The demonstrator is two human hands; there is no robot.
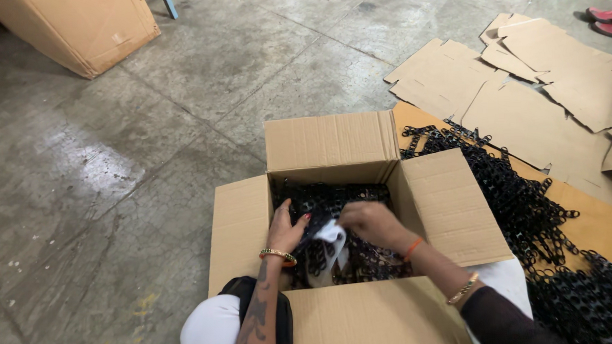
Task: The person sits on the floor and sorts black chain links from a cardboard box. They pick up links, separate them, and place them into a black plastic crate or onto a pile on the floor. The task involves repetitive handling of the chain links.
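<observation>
Open cardboard box (332,147) of black ring parts (320,202): left hand (285,228) spread on them, right hand (369,222) pinching white slip (330,232).

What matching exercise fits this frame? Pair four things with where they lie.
Things:
1. white paper slip
2. closed carton
3. flattened cardboard sheets
4. loose pile of black plastic pieces

Places:
A. floor, far right
B. between both hands, inside the open box
C. right of the open box
D. floor, top left

Pairs: 1-B, 2-D, 3-A, 4-C
</observation>
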